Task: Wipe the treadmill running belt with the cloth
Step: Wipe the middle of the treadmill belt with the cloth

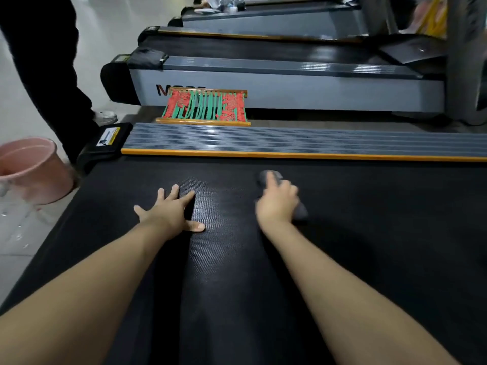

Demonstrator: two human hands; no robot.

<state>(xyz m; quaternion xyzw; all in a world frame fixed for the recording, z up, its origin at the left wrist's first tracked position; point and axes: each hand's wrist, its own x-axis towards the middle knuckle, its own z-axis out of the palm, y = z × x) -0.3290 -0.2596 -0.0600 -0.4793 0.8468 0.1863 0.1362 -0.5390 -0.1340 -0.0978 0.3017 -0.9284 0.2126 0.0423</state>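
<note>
Cloth (300, 209), grey and bunched, lies under the right hand (276, 204), whose fingers curl over it and press it onto the belt (226, 259); the hand is motion-blurred. The left hand (168, 212) lies flat on the belt, fingers spread apart, holding nothing. The belt is black, finely dimpled rubber with open room on all sides. Beyond runs a ribbed grey side rail (290, 139) edged in orange. A pink bucket (31, 169) stands on the floor at the left, near a person's dark trouser leg (52, 75).
</note>
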